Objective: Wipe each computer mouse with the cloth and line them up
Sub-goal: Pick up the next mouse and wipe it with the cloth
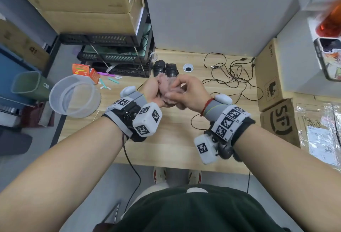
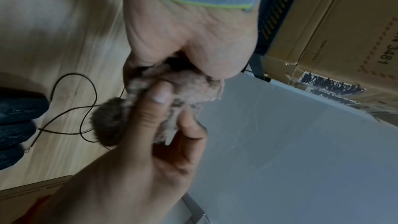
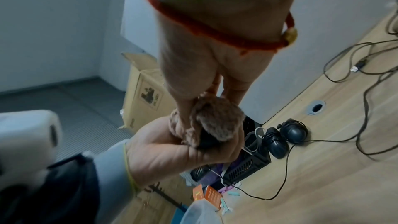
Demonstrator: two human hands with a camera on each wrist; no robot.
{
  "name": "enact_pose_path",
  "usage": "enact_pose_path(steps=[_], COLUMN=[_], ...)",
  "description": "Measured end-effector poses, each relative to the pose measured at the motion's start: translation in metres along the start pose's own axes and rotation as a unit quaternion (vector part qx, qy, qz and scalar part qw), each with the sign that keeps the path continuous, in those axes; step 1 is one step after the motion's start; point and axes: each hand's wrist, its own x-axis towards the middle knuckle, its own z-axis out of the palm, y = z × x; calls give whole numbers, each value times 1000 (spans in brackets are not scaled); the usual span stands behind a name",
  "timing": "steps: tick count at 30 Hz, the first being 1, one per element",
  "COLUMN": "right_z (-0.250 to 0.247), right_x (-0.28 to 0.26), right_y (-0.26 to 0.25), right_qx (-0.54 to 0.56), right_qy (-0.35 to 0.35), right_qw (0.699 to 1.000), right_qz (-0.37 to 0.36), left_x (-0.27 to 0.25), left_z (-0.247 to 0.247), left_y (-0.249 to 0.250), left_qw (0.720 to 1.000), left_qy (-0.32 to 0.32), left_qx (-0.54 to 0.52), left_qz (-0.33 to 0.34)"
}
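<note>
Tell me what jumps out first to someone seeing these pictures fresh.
Both hands meet above the middle of the wooden desk: the left hand grips a dark mouse while the right hand rubs it with a fluffy pink cloth. Behind them, two black mice lie side by side, beside tangled black cables.

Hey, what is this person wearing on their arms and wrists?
Both forearms are bare. Each wrist carries a grey knit cuff with a yellow-green edge, a black strap, and white blocks printed with black square markers. A thin black cable trails from the left wrist rig. The right wrist also has a red string bracelet with a gold bead.
</note>
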Motion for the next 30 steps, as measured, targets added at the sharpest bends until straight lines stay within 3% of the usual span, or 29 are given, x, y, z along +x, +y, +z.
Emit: enact_pose_path(steps=[4, 8, 13, 15, 21, 23, 26, 28, 30], right_z=[-7, -19, -5, -11, -34, -24, -11, -16, -25], right_x=[-2, 12, 2, 3, 16, 11, 3, 5, 10], right_y=[0, 5, -7, -9, -2, -8, -18, -19, -19], right_qx=[-22, -59, -98, -79, 13, 29, -54, -68, -63], right_qy=[-37, 57, -49, -69, 31, 15, -40, -55, -24], right_qw=[999, 997, 992, 994, 999, 999, 996, 995, 998], right_qz=[11, -6, -55, -38, 23, 4, -52, -42, -17], left_x=[0, -5, -9, -10, -10, -12, -15, -15, -13], left_z=[-3, 4, 11, 11, 11, 14, 16, 12, 7], left_y=[0, 0, 9, 11, 16, 19, 21, 23, 22], left_qw=[1000, 1000, 1000, 1000, 1000, 1000, 1000, 1000, 998], left_qy=[11, 22, 14, 16, 15, 10, 4, 3, 14], left_qx=[-5, 8, -22, -19, -4, -15, -18, 0, 42], left_qz=[5, -16, -8, -17, -27, -22, -19, -29, -39])
